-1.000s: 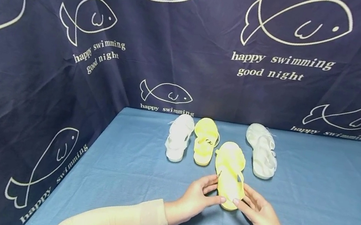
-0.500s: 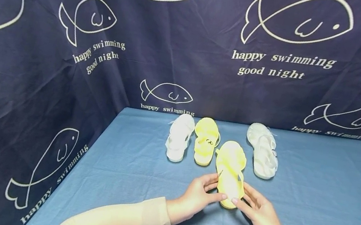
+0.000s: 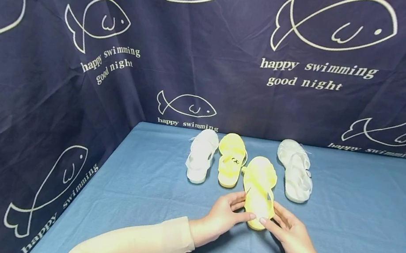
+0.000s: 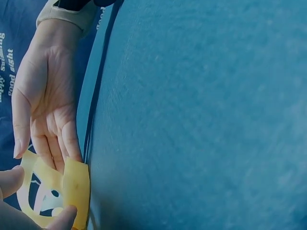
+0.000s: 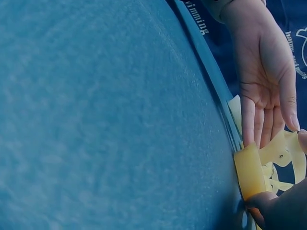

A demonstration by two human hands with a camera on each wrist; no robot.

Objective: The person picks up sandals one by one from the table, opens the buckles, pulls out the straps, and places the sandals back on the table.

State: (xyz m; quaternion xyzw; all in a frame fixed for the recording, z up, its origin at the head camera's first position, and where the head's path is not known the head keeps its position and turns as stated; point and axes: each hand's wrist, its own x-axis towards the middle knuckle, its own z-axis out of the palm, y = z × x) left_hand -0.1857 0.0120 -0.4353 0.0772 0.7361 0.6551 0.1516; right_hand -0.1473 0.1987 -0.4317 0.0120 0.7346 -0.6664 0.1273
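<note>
A yellow sandal (image 3: 259, 187) lies between my two hands in the head view, its toe pointing away. My left hand (image 3: 221, 217) pinches its heel end from the left, thumb on top and fingers along the side. From the other side my right hand (image 3: 294, 239) pinches the same end, the two thumbs almost meeting. In the left wrist view the sandal's heel (image 4: 76, 187) and open straps show between the hands. The right wrist view shows the heel (image 5: 250, 171) close over the cloth.
A white sandal (image 3: 201, 155) and another yellow sandal (image 3: 231, 158) stand side by side behind, to the left. Another white sandal (image 3: 295, 171) lies at the back right. Blue cloth (image 3: 152, 189) covers the table, and a dark fish-print curtain (image 3: 238, 61) hangs behind.
Both hands have moved the yellow sandal slightly away from me, with their grip on its heel end unchanged. The other sandals have stayed in place.
</note>
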